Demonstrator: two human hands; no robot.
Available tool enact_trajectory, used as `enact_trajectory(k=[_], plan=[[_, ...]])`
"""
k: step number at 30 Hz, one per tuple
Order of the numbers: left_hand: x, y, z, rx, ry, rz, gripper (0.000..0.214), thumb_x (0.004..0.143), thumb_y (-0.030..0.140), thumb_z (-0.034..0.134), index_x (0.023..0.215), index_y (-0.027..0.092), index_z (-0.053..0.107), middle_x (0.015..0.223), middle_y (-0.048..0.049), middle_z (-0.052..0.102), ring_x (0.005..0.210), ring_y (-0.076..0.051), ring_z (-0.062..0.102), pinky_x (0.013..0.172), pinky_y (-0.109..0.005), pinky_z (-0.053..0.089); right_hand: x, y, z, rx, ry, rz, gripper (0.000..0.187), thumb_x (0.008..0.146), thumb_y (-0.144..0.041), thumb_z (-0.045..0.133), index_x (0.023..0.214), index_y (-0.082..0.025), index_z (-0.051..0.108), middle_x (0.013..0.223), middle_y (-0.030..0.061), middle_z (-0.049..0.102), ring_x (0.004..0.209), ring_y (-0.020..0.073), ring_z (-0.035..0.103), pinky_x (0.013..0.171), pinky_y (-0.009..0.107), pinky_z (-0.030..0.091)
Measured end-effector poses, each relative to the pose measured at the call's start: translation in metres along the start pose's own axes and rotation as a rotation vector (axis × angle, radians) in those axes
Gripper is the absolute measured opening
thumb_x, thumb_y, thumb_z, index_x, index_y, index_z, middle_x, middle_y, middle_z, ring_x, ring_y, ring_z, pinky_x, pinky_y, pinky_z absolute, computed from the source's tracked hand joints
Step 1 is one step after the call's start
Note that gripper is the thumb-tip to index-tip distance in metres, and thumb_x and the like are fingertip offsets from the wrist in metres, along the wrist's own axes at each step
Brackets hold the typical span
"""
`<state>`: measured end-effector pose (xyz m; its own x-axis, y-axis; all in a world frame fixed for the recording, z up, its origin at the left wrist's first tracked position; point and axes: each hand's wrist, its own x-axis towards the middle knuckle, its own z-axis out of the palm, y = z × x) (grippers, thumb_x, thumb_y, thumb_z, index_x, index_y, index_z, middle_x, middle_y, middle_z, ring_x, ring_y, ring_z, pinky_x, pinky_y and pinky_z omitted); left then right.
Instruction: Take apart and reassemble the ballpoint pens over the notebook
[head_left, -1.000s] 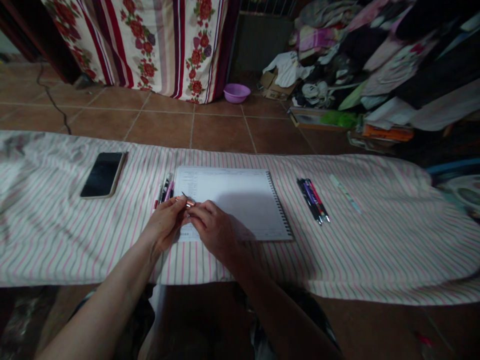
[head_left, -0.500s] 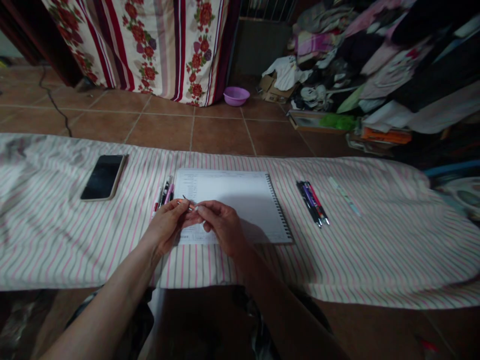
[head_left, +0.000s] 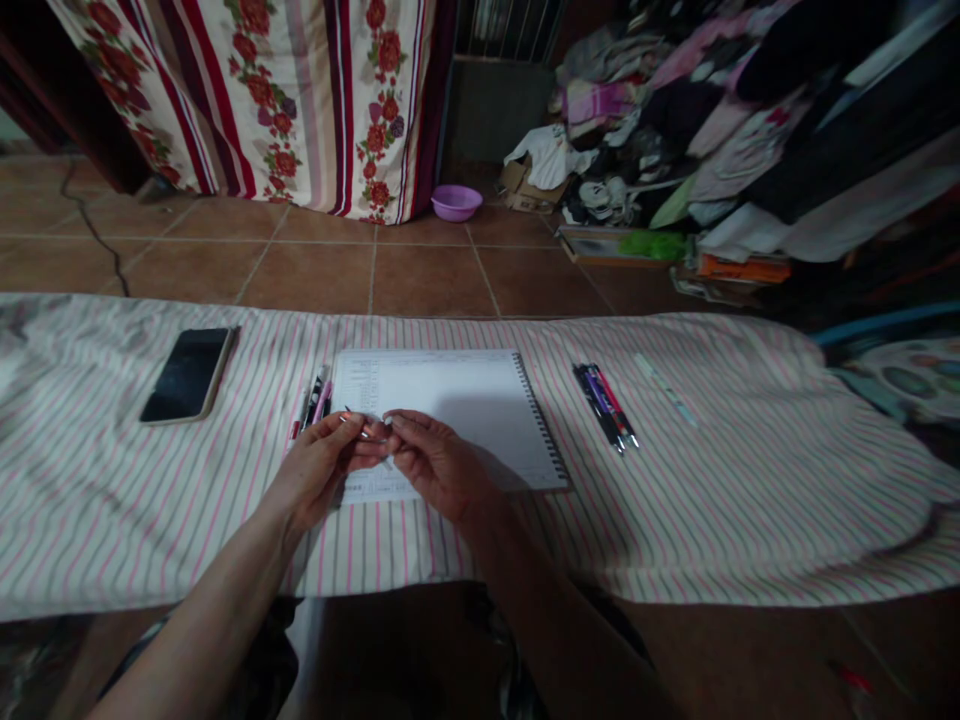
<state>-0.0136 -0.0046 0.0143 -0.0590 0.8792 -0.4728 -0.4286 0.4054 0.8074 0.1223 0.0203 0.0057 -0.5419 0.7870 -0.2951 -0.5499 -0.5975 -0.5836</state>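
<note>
Over the left part of a spiral notebook (head_left: 465,375), my two hands meet at the fingertips. My left hand (head_left: 326,455) pinches a slim, dark-tipped, pen-like piece (head_left: 365,434) between thumb and fingers. Close against it, my right hand (head_left: 439,462) is closed in a pinch, with something small and pale at the fingertips; the fingers hide most of it. Just beyond my left hand lies a small group of pens (head_left: 312,398) beside the notebook's left edge.
A striped cloth (head_left: 712,500) covers the low surface. A phone (head_left: 187,375) lies on the left. Several pens (head_left: 606,408) lie together right of the notebook, with a pale pen (head_left: 666,390) farther right. Beyond are a purple basin (head_left: 456,202) and piled clothes (head_left: 720,130).
The view has shifted, so the scene sits slightly lower and more to the left. My hands stay together, and my right fingers have shifted a little on the small piece.
</note>
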Motion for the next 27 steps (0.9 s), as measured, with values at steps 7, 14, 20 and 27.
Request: enact_trajectory(k=[7, 14, 20, 27], plan=[[0.001, -0.002, -0.004, 0.023, -0.070, 0.023, 0.012, 0.079, 0.020, 0.057, 0.074, 0.010, 0.061, 0.065, -0.0046, 0.066, 0.056, -0.010, 0.064, 0.052, -0.015, 0.051, -0.001, 0.001, 0.003, 0.052, -0.061, -0.044, 0.008, 0.063, -0.018, 0.071, 0.068, -0.016, 0.066, 0.063, -0.0011, 0.063, 0.060, 0.0069, 0.056, 0.061, 0.019, 0.047], [0.001, -0.004, -0.005, 0.015, -0.071, 0.027, 0.013, 0.074, 0.024, 0.064, 0.072, 0.011, 0.061, 0.067, -0.0031, 0.065, 0.055, -0.009, 0.062, 0.051, -0.014, 0.050, 0.001, 0.005, -0.004, 0.081, -0.122, -0.034, 0.006, 0.067, -0.017, 0.068, 0.072, -0.015, 0.066, 0.069, -0.0004, 0.065, 0.060, 0.0046, 0.055, 0.068, 0.020, 0.048], [0.000, -0.003, -0.005, -0.008, -0.051, 0.025, 0.013, 0.074, 0.023, 0.064, 0.072, 0.011, 0.061, 0.064, -0.0010, 0.063, 0.053, -0.008, 0.060, 0.049, -0.015, 0.049, 0.011, 0.017, -0.019, 0.130, -0.190, 0.009, 0.011, 0.073, -0.019, 0.064, 0.082, -0.014, 0.064, 0.083, 0.0034, 0.066, 0.067, 0.0063, 0.057, 0.059, 0.017, 0.048], [-0.001, -0.002, -0.002, -0.037, -0.045, 0.030, 0.016, 0.068, 0.025, 0.069, 0.071, 0.012, 0.061, 0.060, 0.0007, 0.062, 0.050, -0.007, 0.058, 0.046, -0.014, 0.047, 0.014, 0.019, -0.021, 0.231, -0.244, 0.115, 0.011, 0.075, -0.014, 0.061, 0.085, -0.010, 0.063, 0.083, 0.0056, 0.066, 0.064, 0.0040, 0.056, 0.055, 0.012, 0.047]])
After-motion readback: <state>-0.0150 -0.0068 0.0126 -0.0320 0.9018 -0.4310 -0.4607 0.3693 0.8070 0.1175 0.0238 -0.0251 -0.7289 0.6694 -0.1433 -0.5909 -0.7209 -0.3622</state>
